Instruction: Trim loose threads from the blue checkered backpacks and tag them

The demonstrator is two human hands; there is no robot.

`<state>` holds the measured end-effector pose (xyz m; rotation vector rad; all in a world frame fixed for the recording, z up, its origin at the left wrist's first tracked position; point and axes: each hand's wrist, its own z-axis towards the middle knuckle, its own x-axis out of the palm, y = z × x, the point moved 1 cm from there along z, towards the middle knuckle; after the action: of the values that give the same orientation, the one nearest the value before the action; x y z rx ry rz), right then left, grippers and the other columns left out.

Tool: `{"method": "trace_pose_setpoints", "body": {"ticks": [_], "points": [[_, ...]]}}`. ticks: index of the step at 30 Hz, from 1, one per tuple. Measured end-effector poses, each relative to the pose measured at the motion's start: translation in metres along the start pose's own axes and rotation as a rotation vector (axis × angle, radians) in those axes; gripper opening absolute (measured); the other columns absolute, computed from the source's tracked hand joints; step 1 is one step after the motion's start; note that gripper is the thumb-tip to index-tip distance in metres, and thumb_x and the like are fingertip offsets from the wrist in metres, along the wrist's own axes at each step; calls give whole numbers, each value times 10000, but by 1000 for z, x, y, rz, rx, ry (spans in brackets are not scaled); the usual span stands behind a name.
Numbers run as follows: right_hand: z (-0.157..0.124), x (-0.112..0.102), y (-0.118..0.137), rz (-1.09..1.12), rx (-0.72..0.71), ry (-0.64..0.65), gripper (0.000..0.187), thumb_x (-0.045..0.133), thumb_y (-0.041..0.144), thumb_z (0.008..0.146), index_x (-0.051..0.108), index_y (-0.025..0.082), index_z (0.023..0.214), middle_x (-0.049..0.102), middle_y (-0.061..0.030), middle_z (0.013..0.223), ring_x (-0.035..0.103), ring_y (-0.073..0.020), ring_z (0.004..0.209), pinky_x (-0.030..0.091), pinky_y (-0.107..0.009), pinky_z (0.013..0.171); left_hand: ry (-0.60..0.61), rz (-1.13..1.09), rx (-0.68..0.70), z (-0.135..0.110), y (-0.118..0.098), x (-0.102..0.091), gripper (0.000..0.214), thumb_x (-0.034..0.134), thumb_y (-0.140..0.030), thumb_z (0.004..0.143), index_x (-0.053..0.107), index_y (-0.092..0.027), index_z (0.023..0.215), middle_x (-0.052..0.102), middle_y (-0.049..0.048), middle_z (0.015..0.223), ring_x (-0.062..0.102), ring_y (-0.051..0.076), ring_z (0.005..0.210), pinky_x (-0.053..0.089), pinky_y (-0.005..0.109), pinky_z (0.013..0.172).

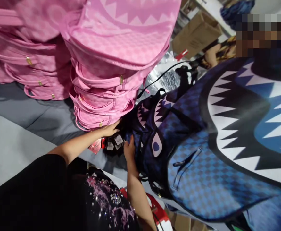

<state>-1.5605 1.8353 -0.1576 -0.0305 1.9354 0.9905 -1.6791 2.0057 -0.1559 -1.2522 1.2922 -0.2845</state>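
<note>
My left hand [110, 129] reaches forward with its fingers laid flat against the base of a stack of pink shark-mouth backpacks [106, 83]. Beside it, my right hand [129, 149] grips the edge of a small blue checkered shark-face backpack [161, 134]. A bundle of hang tags [113, 143], black, white and red, lies between the two hands. A large blue shark-mouth backpack [227, 150] fills the right side, close to the camera.
More pink backpacks [22, 54] are stacked at the left on a grey surface [15, 134]. A cardboard box [195, 32] and silver plastic wrapping [166, 77] lie beyond. Another person [217, 53] is at the upper right. Red-and-white packaging [159, 211] lies below.
</note>
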Motion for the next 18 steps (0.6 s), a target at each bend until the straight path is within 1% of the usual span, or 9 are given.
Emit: {"method": "trace_pose_setpoints", "body": {"ticks": [2, 4, 5, 7, 10, 12, 13, 16, 18], "points": [[-2, -3, -5, -4, 1, 3, 655, 379, 277, 890, 363, 47, 1503, 535, -222, 1426, 536, -264, 1307, 416, -415, 1088, -4, -46, 4, -5, 4, -10, 627, 449, -393, 973, 285, -251, 1561, 412, 24, 1569, 373, 212, 1457, 316, 339, 1211], [-3, -5, -10, -3, 15, -6, 648, 362, 298, 898, 367, 66, 1502, 539, -209, 1426, 526, -257, 1316, 420, -411, 1084, -36, -89, 2, -11, 7, -21, 632, 369, -421, 996, 215, -248, 1584, 352, 11, 1601, 316, 203, 1486, 256, 350, 1239], [-4, -5, -11, 0, 23, -16, 644, 355, 311, 903, 368, 76, 1503, 541, -202, 1425, 523, -254, 1318, 424, -409, 1080, -45, -102, -7, -14, 9, -27, 643, 360, -434, 996, 198, -246, 1589, 338, 10, 1607, 312, 210, 1488, 251, 358, 1240], [-4, -5, -13, 11, 36, -45, 640, 343, 336, 911, 373, 91, 1502, 547, -193, 1422, 520, -249, 1320, 428, -406, 1075, -36, -84, -52, -21, 17, -41, 659, 374, -462, 988, 198, -257, 1590, 374, 12, 1589, 373, 242, 1457, 314, 384, 1210], [-5, -2, -12, 37, 40, -98, 632, 322, 364, 914, 413, 85, 1474, 549, -196, 1419, 524, -249, 1314, 427, -408, 1076, -35, 6, -107, -34, 39, -65, 632, 377, -483, 988, 249, -290, 1576, 480, 6, 1521, 478, 267, 1385, 402, 404, 1148], [-5, 1, -9, 55, 46, -127, 630, 316, 374, 911, 439, 76, 1453, 546, -207, 1419, 532, -260, 1305, 431, -424, 1070, -49, 55, -137, -40, 55, -80, 602, 373, -488, 992, 310, -291, 1557, 523, 10, 1486, 494, 268, 1372, 404, 406, 1145], [-4, 2, -7, 61, 53, -138, 631, 317, 376, 909, 444, 73, 1447, 541, -212, 1422, 535, -267, 1301, 432, -432, 1067, -51, 82, -175, -41, 63, -86, 590, 373, -492, 992, 351, -279, 1542, 536, 22, 1473, 494, 277, 1371, 402, 414, 1146], [-1, 3, 2, 30, 100, -153, 626, 338, 375, 899, 463, 57, 1424, 563, -233, 1385, 567, -290, 1256, 442, -441, 1042, -48, 167, -296, -41, 77, -97, 573, 374, -505, 986, 464, -229, 1480, 559, 77, 1447, 491, 322, 1368, 395, 469, 1139], [2, 6, 12, -4, 124, -124, 579, 350, 375, 900, 528, 63, 1355, 647, -226, 1248, 627, -296, 1138, 475, -434, 979, -53, 171, -301, -39, 78, -98, 559, 403, -500, 977, 497, -218, 1451, 577, 93, 1426, 502, 321, 1357, 387, 474, 1141]]}}
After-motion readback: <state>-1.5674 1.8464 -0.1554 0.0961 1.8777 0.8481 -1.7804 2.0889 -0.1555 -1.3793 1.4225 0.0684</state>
